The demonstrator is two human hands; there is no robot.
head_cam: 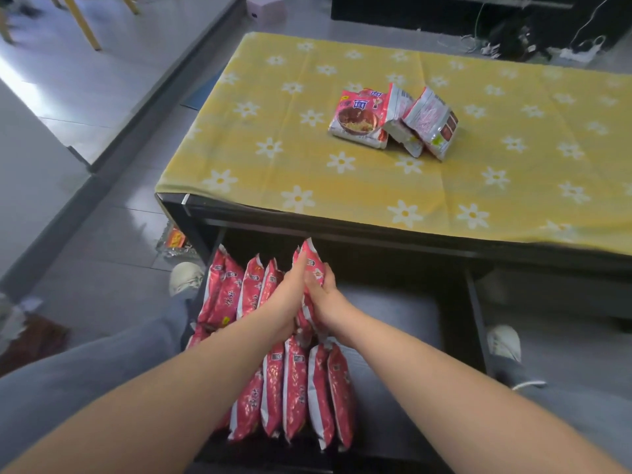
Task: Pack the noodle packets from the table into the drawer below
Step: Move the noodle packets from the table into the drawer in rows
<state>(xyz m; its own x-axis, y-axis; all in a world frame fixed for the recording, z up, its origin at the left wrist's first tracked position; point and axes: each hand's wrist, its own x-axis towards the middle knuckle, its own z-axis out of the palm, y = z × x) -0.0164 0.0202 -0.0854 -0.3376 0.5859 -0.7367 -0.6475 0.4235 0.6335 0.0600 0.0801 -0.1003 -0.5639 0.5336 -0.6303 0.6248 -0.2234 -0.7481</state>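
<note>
**Both hands on one packet at the drawer**

In the left part of the pulled-out black drawer (473, 302) we see red plastic noodle packets standing on edge in a far row (236, 285) and a near row (297, 388). Both forearms reach in over the near row, wrists close together. The left hand (285, 302) lies with straight fingers flat against the left face of an upright red-and-white noodle packet (313, 260) at the far row's right end. The right hand (326, 299) curls its fingers round that packet's right edge. The drawer's right half shows its grey bottom. Beyond the drawer, on the black table (342, 230) under a yellow daisy-print cloth (307, 148), three more noodle packets (390, 121) lean together.
</note>
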